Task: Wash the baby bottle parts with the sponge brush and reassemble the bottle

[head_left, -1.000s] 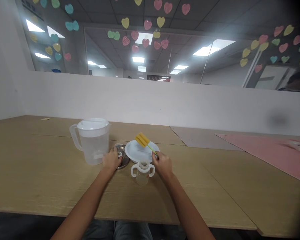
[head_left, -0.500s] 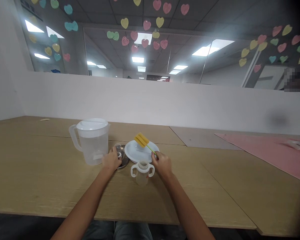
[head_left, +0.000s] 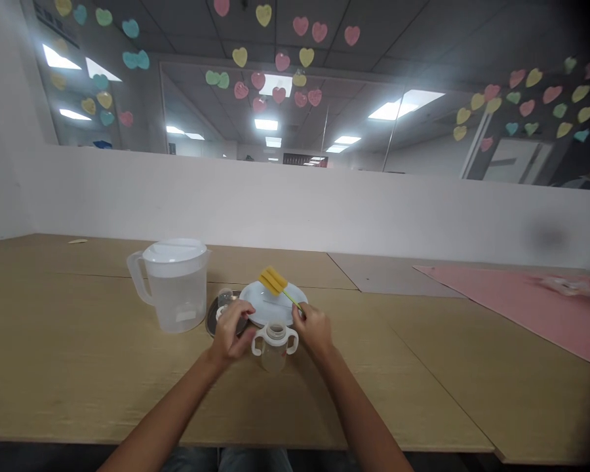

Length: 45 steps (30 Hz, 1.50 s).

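Note:
A small clear two-handled cup (head_left: 274,346) stands on the wooden table between my hands. My left hand (head_left: 231,334) curls beside the cup's left handle, in front of a small metal dish (head_left: 212,320); I cannot see whether it grips anything. My right hand (head_left: 313,329) pinches the thin green stick of a yellow sponge brush (head_left: 272,280), whose head hangs over a white plate (head_left: 266,308) behind the cup.
A clear plastic pitcher (head_left: 174,285) with a white lid stands left of the dish. A pink mat (head_left: 531,301) covers the table's right side. A white partition wall (head_left: 295,210) runs along the table's far edge.
My left hand has left the metal dish and moved right, close to the cup's left handle. The right hand keeps its hold on the brush.

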Each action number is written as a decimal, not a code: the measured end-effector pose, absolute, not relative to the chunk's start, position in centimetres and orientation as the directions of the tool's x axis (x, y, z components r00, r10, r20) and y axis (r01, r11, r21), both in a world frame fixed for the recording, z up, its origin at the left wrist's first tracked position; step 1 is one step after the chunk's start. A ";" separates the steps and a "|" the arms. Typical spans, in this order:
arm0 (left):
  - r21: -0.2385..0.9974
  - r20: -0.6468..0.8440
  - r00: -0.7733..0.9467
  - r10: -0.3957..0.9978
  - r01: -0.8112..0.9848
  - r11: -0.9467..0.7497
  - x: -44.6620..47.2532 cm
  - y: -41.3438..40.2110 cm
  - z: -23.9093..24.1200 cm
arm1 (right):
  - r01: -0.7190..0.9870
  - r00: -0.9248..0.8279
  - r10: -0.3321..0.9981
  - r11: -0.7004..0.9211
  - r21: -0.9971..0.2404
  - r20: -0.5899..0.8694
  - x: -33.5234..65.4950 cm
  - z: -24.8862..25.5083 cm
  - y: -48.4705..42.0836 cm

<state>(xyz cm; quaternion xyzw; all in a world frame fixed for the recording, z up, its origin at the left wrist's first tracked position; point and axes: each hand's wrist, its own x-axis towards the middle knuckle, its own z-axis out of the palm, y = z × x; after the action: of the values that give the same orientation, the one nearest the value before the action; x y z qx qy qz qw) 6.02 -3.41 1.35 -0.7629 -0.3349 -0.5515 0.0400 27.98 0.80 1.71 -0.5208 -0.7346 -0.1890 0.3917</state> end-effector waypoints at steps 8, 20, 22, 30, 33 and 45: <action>0.198 0.803 0.355 0.479 0.599 -0.776 9.0 -4.2 1.1 | 0.908 -0.141 0.642 0.388 -0.161 0.754 28.1 1.7 0.8; 0.289 0.738 0.364 0.568 0.590 -0.754 9.6 -4.8 1.3 | 0.911 -0.122 0.651 0.373 -0.175 0.749 27.9 1.8 0.5; 0.319 0.724 0.370 0.582 0.568 -0.759 9.6 -4.7 1.3 | 0.916 -0.117 0.658 0.361 -0.176 0.744 27.9 1.8 0.5; 0.457 0.620 0.410 0.669 0.504 -0.733 9.9 -4.3 0.8 | 0.910 -0.102 0.655 0.365 -0.196 0.748 27.9 1.9 0.5; 0.465 0.652 0.427 0.627 0.429 -0.775 9.9 -4.5 0.8 | 0.906 -0.094 0.650 0.370 -0.206 0.754 27.9 1.9 0.5; 0.516 0.845 -0.157 0.511 0.493 -0.701 8.4 -3.1 5.0 | 0.864 0.179 0.406 0.372 -0.340 0.896 28.8 3.0 0.0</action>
<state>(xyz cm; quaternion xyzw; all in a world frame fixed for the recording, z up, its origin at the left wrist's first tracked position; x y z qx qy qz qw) 8.41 -3.15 5.03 -0.6491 -0.3867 -0.6550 -0.0072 28.80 -0.05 2.96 -0.5221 -0.6077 -0.2035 0.5627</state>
